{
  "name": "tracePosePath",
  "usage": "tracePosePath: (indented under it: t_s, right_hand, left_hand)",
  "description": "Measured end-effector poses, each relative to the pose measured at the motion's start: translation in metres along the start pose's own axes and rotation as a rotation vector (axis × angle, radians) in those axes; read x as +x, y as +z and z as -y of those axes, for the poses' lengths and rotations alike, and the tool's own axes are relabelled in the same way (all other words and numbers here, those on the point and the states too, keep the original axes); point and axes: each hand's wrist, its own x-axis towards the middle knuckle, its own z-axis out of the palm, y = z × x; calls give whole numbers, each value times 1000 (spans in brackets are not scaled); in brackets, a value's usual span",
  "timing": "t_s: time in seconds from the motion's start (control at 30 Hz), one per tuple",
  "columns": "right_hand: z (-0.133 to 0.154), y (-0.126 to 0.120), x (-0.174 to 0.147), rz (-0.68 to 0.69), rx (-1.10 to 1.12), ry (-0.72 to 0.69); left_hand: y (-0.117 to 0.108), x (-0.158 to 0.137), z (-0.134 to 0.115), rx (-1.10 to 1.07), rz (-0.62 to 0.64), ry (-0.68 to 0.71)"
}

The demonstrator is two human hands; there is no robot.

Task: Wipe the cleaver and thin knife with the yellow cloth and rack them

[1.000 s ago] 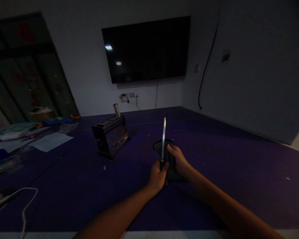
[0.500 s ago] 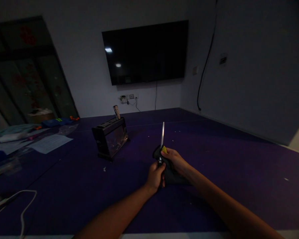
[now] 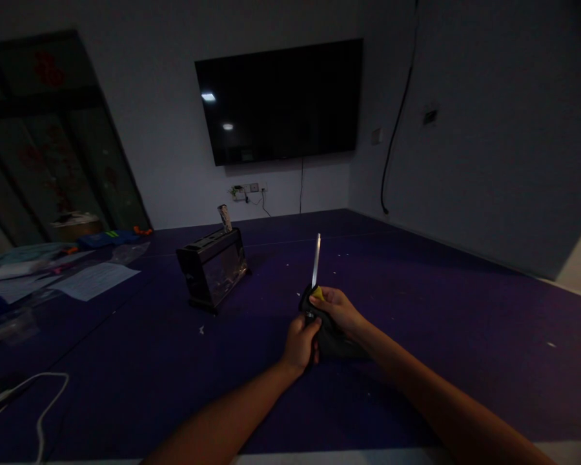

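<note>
A thin silver metal shaft (image 3: 316, 261) stands nearly upright above my hands, leaning slightly right. Dark, soft-looking material (image 3: 336, 342) surrounds its base and trails to the right under my right wrist. My left hand (image 3: 300, 342) is closed around a dark part below the shaft, where a small shiny metal piece shows by the thumb. Just above it, my right hand (image 3: 336, 307) pinches the dark material and a small yellow piece (image 3: 318, 293) at the foot of the shaft. Dim light and my fingers hide how these parts join.
A black toaster-like box (image 3: 212, 268) with a patterned cylinder (image 3: 225, 218) on top stands left of my hands on the purple tabletop (image 3: 416, 310). Papers (image 3: 97, 280), plastic bags and cloths lie far left. A white cable (image 3: 48, 407) curves at the near left.
The shaft tilts slightly more to the right relative to the room. Both hands keep nearly the same grip, and the view has shifted a little.
</note>
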Motion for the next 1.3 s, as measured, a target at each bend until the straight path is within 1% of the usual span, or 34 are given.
tracePosePath:
  t_s: [0.17, 0.33, 0.4, 0.53, 0.7, 0.8, 1.13, 1.3]
  right_hand:
    - [2, 1, 0, -40, -76, -37]
    - [1, 1, 1, -114, -137, -40]
    - [1, 1, 2, -122, -149, -42]
    - [3, 1, 1, -67, -119, -24]
    - [5, -6, 1, 81, -34, 52]
    - [5, -9, 2, 109, -7, 74]
    - [3, -6, 2, -24, -31, 59]
    - [2, -6, 2, -80, -63, 49]
  left_hand:
    - [0, -1, 0, 25, 15, 15]
    - [0, -1, 1, 52, 20, 26]
    - [0, -1, 0, 53, 16, 24]
    - [0, -1, -3, 50, -5, 16]
    - [0, -1, -5, 19, -32, 0]
    - [0, -2, -5, -3, -32, -16]
    - [1, -1, -2, -19, -61, -21]
    - [1, -2, -5, -10, -43, -22]
